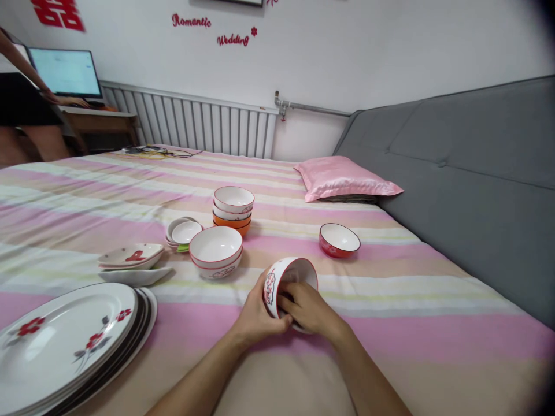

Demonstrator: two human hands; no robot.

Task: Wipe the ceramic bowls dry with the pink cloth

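Both my hands hold a white bowl with a red rim and flower print (289,277), tilted with its mouth facing away, just above the striped bedspread (390,300). My left hand (255,315) cups its left side and bottom. My right hand (310,309) wraps over its near rim, fingers closed on it. Beyond the hands, to the left, two similar white bowls (215,251) sit nested. A red bowl with a white inside (339,240) stands alone to the right.
A stack of white and orange bowls (233,209) stands further back, small saucers (184,233) and shaped dishes (132,257) left of it. Large flowered plates (65,341) are stacked near left. A pink pillow (342,178), grey headboard (477,173), and a person at a laptop (65,72) are far off.
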